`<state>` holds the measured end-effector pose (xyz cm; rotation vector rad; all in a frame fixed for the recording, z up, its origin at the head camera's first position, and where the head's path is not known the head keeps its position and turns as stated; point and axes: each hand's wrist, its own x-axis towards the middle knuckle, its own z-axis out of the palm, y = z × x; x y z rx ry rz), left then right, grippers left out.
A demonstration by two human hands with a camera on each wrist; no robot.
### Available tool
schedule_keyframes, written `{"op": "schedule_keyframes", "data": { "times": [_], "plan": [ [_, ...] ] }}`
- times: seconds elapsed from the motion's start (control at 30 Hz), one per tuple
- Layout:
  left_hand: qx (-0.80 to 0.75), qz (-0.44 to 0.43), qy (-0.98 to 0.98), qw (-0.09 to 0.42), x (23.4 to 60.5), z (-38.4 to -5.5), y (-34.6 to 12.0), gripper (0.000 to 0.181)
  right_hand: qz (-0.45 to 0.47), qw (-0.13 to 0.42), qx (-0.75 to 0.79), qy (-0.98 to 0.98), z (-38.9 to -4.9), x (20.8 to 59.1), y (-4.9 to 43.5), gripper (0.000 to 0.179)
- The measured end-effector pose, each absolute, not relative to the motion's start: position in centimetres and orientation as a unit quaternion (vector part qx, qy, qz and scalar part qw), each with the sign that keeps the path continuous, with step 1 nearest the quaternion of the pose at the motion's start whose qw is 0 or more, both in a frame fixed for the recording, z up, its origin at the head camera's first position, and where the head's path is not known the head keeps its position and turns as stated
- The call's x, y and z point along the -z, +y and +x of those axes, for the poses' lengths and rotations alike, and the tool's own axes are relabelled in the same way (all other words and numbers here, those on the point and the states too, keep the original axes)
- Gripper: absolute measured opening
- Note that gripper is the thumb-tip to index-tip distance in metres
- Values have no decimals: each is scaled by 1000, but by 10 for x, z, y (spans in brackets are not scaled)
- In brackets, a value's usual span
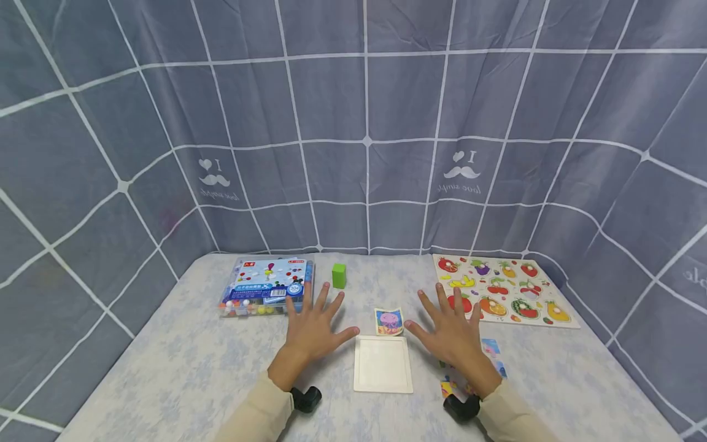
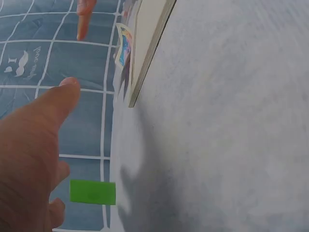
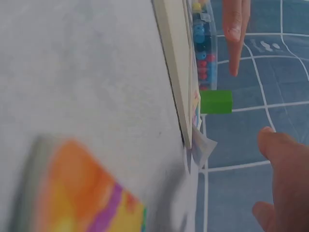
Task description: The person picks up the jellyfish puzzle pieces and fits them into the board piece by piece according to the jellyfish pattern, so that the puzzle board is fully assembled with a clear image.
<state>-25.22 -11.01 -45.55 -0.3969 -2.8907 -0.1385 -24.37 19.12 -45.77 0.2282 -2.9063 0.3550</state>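
Observation:
Both hands hover palm down above the table with fingers spread, holding nothing. My left hand (image 1: 313,328) is left of a cream square tray (image 1: 383,364), its fingertips overlapping the edge of a plastic box in the head view. To the tray's right is my right hand (image 1: 454,334), covering part of some colourful puzzle pieces (image 1: 490,348). Just behind the tray lies a small picture card (image 1: 389,321) with a pink cartoon figure; its edge curls up in the right wrist view. A green block (image 1: 339,276) stands upright farther back, beyond the left fingertips.
At the back left sits the clear plastic box (image 1: 267,287) of coloured balls with a blue printed label. A fruit puzzle board (image 1: 502,290) lies at the back right. Behind the table hangs a grey-blue checked curtain (image 1: 331,178), which also runs along both sides.

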Motion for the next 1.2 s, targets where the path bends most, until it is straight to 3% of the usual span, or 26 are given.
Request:
{"op": "schedule_keyframes", "data": {
  "times": [0.2, 0.4, 0.53, 0.8, 1.2],
  "plan": [
    [73, -206, -971, 93, 450, -238, -118, 88, 96, 81, -133, -983, -229, 454, 214, 81],
    [145, -325, -934, 17, 450, -222, -122, 75, 116, 19, -182, -976, -220, 449, 252, 45],
    [152, -337, -929, 9, 453, -219, -122, 72, 128, -1, -213, -969, -223, 452, 262, 34],
    [164, -350, -922, -6, 459, -218, -122, 64, 138, 35, -215, -966, -224, 461, 259, 37],
    [165, -352, -921, -12, 464, -216, -121, 60, 172, 85, -160, -968, -228, 467, 253, 27]
  ]
}}
